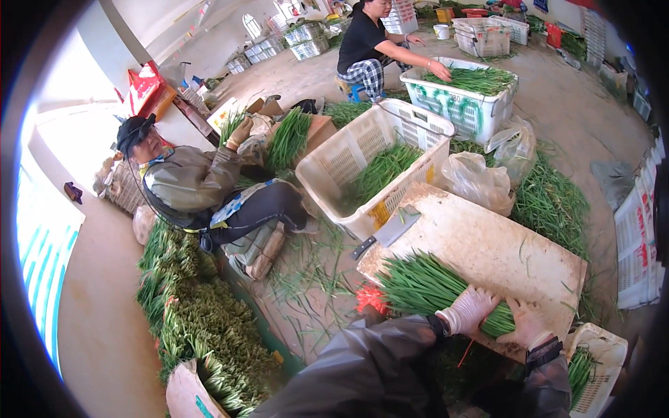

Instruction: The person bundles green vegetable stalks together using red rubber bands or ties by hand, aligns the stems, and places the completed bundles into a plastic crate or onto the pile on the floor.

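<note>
A thick bunch of green chives (426, 285) lies along the near edge of a stained white board (496, 230). My left hand (470, 311), in a thin whitish glove, grips the bunch from above. Close beside it, my right hand (527, 324), gloved too, is wrapped around the bunch's right end. A red tie (465, 353) hangs below the board's edge under my left hand. At the board's far left corner rests a cleaver (398, 228) with a dark handle. Red strips (370, 298) show beside the leafy end of the bunch.
Beyond the board stands a white plastic crate (334, 157) with loose chives inside. Plastic bags (478, 183) and a heap of greens (554, 204) lie to its right. Stacked bunches (209, 318) fill the left. Two people sit nearby, handling greens. Another crate (609, 339) is at lower right.
</note>
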Motion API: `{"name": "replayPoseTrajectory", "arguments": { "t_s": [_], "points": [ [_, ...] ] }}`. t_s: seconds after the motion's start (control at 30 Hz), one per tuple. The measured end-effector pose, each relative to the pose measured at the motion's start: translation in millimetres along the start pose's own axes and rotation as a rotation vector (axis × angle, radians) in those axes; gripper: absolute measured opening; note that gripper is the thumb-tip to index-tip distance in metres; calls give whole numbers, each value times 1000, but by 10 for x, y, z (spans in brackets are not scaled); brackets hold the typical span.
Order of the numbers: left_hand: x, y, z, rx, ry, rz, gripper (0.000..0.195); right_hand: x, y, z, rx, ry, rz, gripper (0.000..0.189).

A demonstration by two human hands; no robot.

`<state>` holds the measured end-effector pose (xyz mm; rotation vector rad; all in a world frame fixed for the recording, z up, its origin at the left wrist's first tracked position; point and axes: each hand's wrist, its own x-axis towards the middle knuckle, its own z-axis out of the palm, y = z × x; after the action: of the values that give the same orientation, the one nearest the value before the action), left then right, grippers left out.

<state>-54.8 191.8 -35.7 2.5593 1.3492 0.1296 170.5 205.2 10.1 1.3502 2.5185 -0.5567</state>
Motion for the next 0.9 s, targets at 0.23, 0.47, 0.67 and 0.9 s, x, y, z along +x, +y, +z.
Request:
{"name": "replayPoseTrajectory", "arguments": {
  "t_s": [0.23,0.47,0.67,0.9],
  "points": [
    [-99,0,-92,-65,24,-3,112,-145,-412,-211,-189,338,-242,99],
    [-175,-81,-177,-108,206,35,113,-69,-649,101,-165,590,-370,27],
    [-248,-154,-59,-84,396,32,79,-25,-689,139,-130,569,-244,13],
    [-275,-120,-9,-67,540,47,76,45,-746,267,35,529,-313,13]
  ]
}}
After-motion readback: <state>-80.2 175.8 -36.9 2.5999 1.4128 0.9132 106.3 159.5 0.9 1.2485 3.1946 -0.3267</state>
